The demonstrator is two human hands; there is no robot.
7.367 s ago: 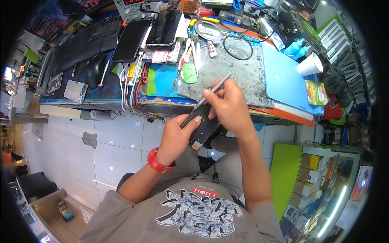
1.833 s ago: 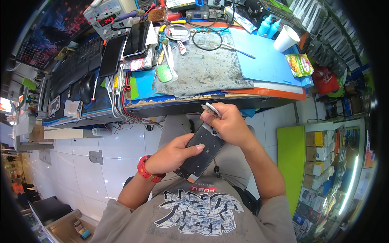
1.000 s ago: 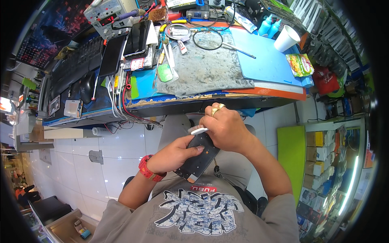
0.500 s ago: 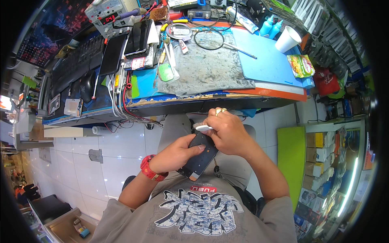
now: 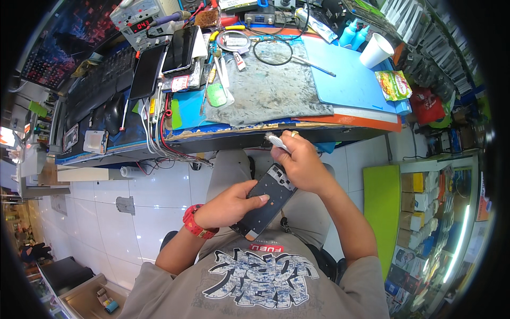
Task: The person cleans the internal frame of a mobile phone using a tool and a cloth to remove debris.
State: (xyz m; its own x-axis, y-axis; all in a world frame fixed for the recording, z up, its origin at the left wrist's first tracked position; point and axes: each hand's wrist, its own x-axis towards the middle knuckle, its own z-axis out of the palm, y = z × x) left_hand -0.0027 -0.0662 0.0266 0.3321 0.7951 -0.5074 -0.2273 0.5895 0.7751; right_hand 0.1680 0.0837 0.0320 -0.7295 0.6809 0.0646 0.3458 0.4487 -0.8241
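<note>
Over my lap I hold a dark phone housing (image 5: 276,201) at a slant. My left hand (image 5: 229,204) is closed round its left side, with the thumb lying across the flat face. Small pale specks dot that face, and grey cut-out shapes show at the far end. My right hand (image 5: 305,166) grips a white toothbrush (image 5: 278,142), its head sticking out past the fingers. The bristles are lifted above the housing's far end, apart from it. Most of the brush handle is hidden inside my right hand.
Ahead stands a workbench with a stained grey cloth (image 5: 265,87), a blue mat (image 5: 345,80), a white cup (image 5: 377,50) and two black phones (image 5: 147,72). Cables (image 5: 164,143) hang over the bench's front edge. A glass display case (image 5: 430,223) stands on the right.
My right hand has raised the toothbrush up and away from the housing, uncovering its far end. My left hand keeps its hold, hardly shifted.
</note>
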